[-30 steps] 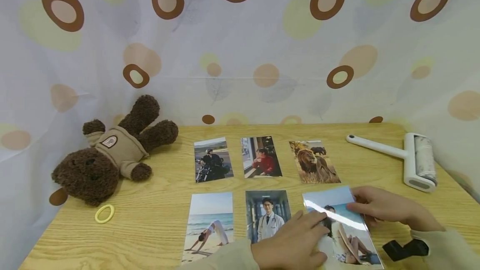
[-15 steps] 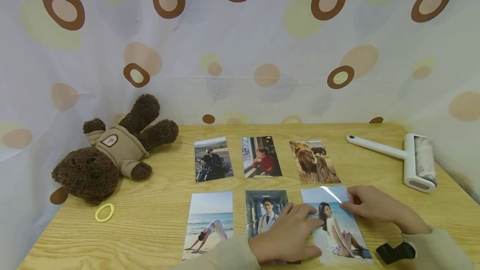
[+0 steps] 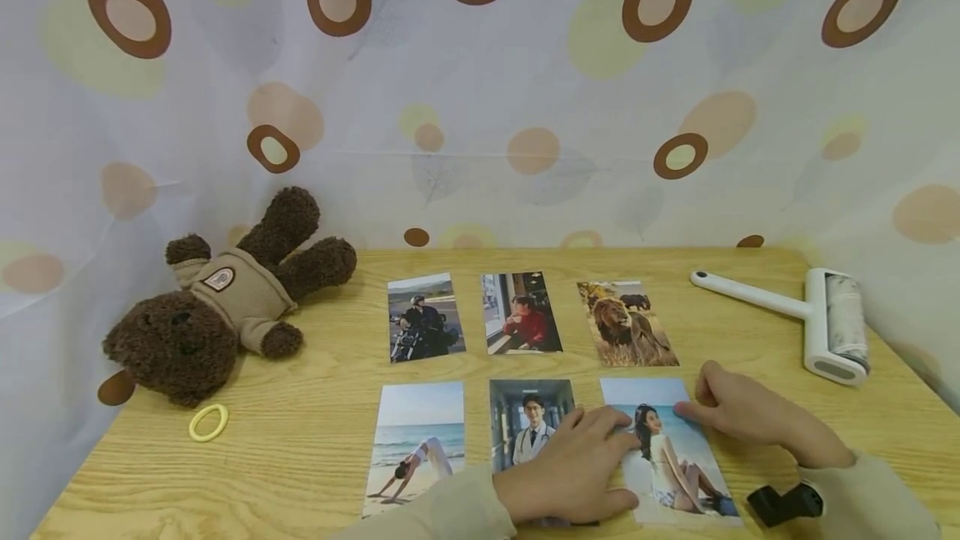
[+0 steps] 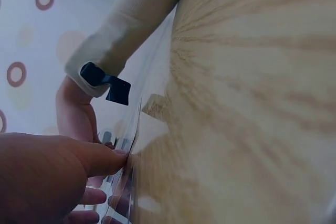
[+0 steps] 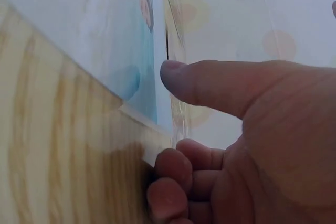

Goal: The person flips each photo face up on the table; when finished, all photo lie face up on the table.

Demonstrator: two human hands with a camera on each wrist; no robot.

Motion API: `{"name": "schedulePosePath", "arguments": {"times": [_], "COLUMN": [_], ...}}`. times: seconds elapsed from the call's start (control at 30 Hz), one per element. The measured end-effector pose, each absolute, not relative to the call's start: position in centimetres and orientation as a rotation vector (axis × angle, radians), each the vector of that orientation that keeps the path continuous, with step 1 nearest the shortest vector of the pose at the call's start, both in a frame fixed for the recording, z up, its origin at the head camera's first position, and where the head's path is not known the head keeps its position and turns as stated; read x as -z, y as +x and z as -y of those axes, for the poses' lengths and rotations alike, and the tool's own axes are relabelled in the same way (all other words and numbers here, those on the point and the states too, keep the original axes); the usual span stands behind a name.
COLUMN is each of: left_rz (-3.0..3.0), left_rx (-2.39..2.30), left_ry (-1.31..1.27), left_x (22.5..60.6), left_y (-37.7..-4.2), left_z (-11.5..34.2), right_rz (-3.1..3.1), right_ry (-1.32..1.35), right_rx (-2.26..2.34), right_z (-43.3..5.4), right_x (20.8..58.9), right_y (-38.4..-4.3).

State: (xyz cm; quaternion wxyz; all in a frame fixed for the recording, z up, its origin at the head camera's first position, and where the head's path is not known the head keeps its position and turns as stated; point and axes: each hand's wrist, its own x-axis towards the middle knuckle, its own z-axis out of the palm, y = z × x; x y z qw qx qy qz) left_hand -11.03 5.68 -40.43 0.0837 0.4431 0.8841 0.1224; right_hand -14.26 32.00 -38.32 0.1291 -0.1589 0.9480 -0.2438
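A photo print of a person sitting on a beach (image 3: 693,444) lies on the wooden table at the front right. My left hand (image 3: 577,473) spreads over the doctor photo (image 3: 532,407) beside it, covering part of that print, with fingertips and thumb at the beach photo's left edge. At the opposite edge, the thumb of my right hand (image 3: 761,415) reaches over the beach photo near its upper right corner. In the right wrist view the other fingers (image 5: 173,166) are curled beside the print (image 5: 100,35), apart from the thumb.
Behind lie photos of a motorcyclist (image 3: 425,319), a person in red (image 3: 522,315) and a lion (image 3: 630,327). A yoga photo (image 3: 416,440) lies front left. A teddy bear (image 3: 225,298) and yellow ring (image 3: 208,423) are at left, a lint roller (image 3: 832,323) at right.
The beach photo has come down from a tilted, glossy pose to lie flat beside the doctor photo. My right hand has gone from pinching its edge to only the thumb at it.
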Motion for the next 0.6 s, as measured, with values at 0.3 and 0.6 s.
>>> {"name": "schedulePosePath", "arguments": {"times": [0.3,0.6], "left_rz": [-2.647,-2.691], "left_rx": [-0.556,-0.644], "left_ry": [1.339,1.258], "left_x": [40.1,38.5], "left_y": [-10.9,-12.2], "left_z": [-5.4,-3.5], "right_rz": [-2.660,-2.667], "right_ry": [-0.517,-0.322], "right_rx": [0.827,0.961], "right_z": [-32.2,-31.8], "right_x": [38.3,38.1], "right_y": [-14.5,-14.8]}}
